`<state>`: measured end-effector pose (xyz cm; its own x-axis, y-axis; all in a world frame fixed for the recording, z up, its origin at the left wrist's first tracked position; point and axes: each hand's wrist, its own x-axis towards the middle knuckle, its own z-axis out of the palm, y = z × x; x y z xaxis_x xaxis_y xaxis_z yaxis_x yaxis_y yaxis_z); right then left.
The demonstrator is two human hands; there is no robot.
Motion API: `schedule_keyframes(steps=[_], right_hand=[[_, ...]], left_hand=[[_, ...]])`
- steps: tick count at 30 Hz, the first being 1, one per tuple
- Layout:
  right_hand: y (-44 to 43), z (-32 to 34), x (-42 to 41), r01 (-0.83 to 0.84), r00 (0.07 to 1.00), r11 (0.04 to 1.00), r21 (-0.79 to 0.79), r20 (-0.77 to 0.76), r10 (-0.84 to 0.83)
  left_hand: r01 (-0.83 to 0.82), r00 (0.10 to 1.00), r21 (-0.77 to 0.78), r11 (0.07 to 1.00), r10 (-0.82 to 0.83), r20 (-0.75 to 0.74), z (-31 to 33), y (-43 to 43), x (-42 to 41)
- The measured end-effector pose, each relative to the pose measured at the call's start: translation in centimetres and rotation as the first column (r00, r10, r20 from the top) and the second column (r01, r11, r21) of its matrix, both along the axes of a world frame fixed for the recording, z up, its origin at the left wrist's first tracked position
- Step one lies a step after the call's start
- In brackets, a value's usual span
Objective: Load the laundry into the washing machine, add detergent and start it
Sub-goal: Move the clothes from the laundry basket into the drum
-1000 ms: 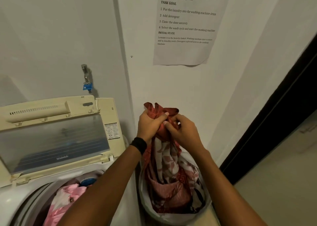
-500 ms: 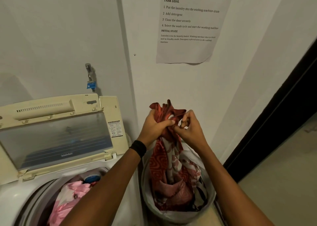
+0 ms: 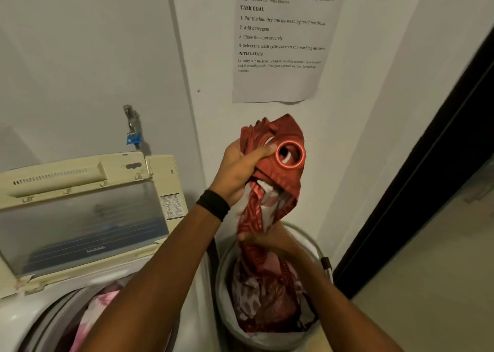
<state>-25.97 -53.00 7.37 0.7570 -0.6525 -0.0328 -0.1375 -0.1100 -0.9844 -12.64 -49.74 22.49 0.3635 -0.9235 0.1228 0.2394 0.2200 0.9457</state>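
1. From my remote seat I saw the left hand (image 3: 240,170) raised in front of the wall. Its fingers were clenched round the bunched top of the red patterned cloth (image 3: 280,135), with the thumb just beside a red ring (image 3: 290,154) set in the fabric.
2. The right hand (image 3: 267,240) sat lower and was blurred. Its fingers looked wrapped round the same cloth, just above the laundry basket (image 3: 227,311).
3. The cloth hung between the two hands, and its lower end lay inside the basket.
4. The washing machine (image 3: 29,315) stood left of the basket with its lid (image 3: 80,226) propped open, and pink laundry (image 3: 99,309) lay in the drum.
5. A black wristband (image 3: 213,204) circled the left wrist. A tap (image 3: 131,124) and a printed sheet (image 3: 280,84) were on the wall.
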Motion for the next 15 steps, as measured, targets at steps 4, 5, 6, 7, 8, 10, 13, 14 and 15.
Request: schedule_keyframes(steps=[4,5,6,7,8,10,13,14,15], right_hand=[[2.2,-6.5,-1.0,0.007,0.979,1.0,0.0,-0.206,-0.007],[2.2,-7.3,-1.7,0.099,0.972,0.995,-0.018,-0.211,-0.1],[2.0,-7.3,-2.4,0.17,0.969,0.984,-0.058,-0.171,-0.178],[1.7,-6.5,-3.0,0.206,0.97,0.972,-0.108,-0.112,-0.218],[1.1,-5.4,-3.5,0.235,0.969,0.962,-0.139,-0.039,-0.242],[-0.5,-1.9,-4.0,0.347,0.938,0.923,-0.168,0.063,-0.341],[-2.6,3.7,-3.2,0.41,0.91,0.865,-0.289,0.188,-0.369],[-3.0,5.0,-2.5,0.404,0.912,0.843,-0.355,0.225,-0.343],[-3.3,6.1,-1.9,0.4,0.914,0.813,-0.423,0.251,-0.319]], left_hand=[[-0.128,0.992,-0.105,0.986,0.127,-0.014,3.1,0.0,1.4],[-0.21,0.97,-0.121,0.97,0.222,0.096,3.2,0.2,2.2],[-0.298,0.916,-0.133,0.945,0.322,0.239,3.2,0.4,3.0],[-0.382,0.824,-0.134,0.914,0.403,0.398,2.9,0.6,3.8],[-0.463,0.699,-0.125,0.878,0.448,0.558,2.2,0.9,4.6],[-0.56,0.451,-0.11,0.821,0.413,0.791,0.4,1.4,5.5],[-0.545,0.305,-0.067,0.836,0.272,0.913,-2.3,1.2,5.0],[-0.514,0.322,-0.04,0.857,0.235,0.917,-3.0,1.0,4.3],[-0.462,0.399,0.005,0.887,0.203,0.894,-3.7,0.7,3.5]])
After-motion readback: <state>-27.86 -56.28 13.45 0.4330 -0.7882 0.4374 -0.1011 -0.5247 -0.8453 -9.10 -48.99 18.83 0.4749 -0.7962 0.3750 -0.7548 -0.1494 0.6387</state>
